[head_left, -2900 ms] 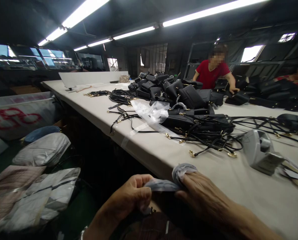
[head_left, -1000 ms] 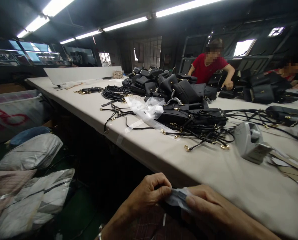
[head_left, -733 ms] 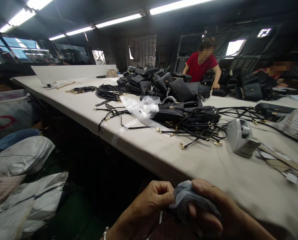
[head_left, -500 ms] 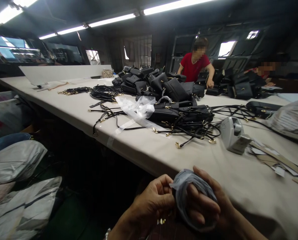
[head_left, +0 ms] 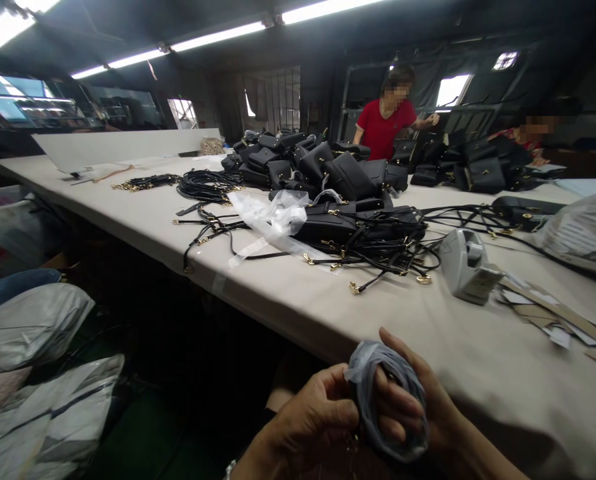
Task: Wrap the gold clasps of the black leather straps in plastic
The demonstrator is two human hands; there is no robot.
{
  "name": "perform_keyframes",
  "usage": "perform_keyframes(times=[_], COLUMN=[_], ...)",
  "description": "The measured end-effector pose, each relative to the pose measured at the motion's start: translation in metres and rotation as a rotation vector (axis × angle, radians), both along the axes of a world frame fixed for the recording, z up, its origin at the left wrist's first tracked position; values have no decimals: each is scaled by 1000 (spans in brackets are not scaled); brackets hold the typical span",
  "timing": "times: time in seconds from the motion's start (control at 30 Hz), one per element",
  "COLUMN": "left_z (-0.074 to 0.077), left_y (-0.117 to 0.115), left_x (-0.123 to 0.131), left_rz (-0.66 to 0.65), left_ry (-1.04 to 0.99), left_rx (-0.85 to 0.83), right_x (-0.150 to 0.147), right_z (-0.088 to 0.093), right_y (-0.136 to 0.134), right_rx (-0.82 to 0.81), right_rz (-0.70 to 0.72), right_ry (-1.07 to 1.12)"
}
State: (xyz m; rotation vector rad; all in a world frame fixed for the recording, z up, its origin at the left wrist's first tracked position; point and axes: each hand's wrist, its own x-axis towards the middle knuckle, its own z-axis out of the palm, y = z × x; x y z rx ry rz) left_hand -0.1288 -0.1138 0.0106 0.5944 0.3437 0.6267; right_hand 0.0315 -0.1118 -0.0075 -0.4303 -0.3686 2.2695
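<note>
Low at the table's near edge, my two hands hold a coil wrapped in thin translucent plastic [head_left: 367, 365]; it looks like a rolled bag strap. My left hand [head_left: 311, 423] pinches the coil's left side between thumb and fingers. From the right, my right hand [head_left: 431, 393] grips the ring, its fingers passing through the middle and its thumb along the outside. A small glint of gold metal shows below the left fingers. Beyond the hands lies a heap of black straps with gold clasps [head_left: 368, 250], beside a crumpled clear plastic bag [head_left: 283, 213].
A grey tape dispenser [head_left: 468, 267] and cardboard strips [head_left: 553, 313] lie to the right. Black handbags [head_left: 348, 177] are piled mid-table. Two co-workers are across the table, one in a red shirt [head_left: 385, 130]. Plastic-wrapped goods [head_left: 43, 413] sit low at left.
My hands keep hold of the wrapped coil, which has shifted and turned slightly. The red-shirted co-worker's arm has risen from the bags to chest height.
</note>
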Motion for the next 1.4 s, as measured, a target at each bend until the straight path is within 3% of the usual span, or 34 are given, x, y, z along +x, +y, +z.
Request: perform_keyframes(times=[0.13, 0.23, 0.3, 0.37, 0.47, 0.6, 0.7, 0.8, 0.87, 0.93, 1.07, 1.27, 1.4], left_z=[-20, -34, -36, -31, -17, -3, -11, -29, -42, -54, -71, -76, -77], left_y=[0, -1, 0, 4, 16, 45, 71, 92, 99, 102, 102, 101, 106], left_x=[2, 1, -2, -6, -10, 0, 21, 40, 46, 45, 38, 38, 39], left_rz=[98, 214, 265, 252, 208, 327, 384, 363, 350, 371, 490, 509, 510], left_ry=[36, 50, 116, 235, 534, 932, 1051, 1033, 1013, 1013, 1106, 1204, 1137], left_rx=[-45, -99, -93, 11, 329, 1044, 1516, 1693, 1707, 1747, 1990, 2108, 2100], right_x=[-3, -6, -6, -2, 11, 38, 55, 66, 70, 72, 75, 84, 87], right_z=[9, 13, 9, 2, 1, 17, 22, 8, -7, -21, -34, -25, -9], right_y=[2, 1, 2, 5, 17, 37, 51, 63, 69, 73, 76, 79, 95], right_rx=[-115, -205, -177, -40, 195, 540, 885, 1069, 1060, 1034, 1019, 976, 894], right_rz=[-65, -209, -331, -386, -378, -545, -640, -453, -362, -360, -365, -382, -514], right_ry=[-213, -369, -475, -613, -862, -1231, -1463, -1603, -1627, -1630, -1617, -1596, -1685])
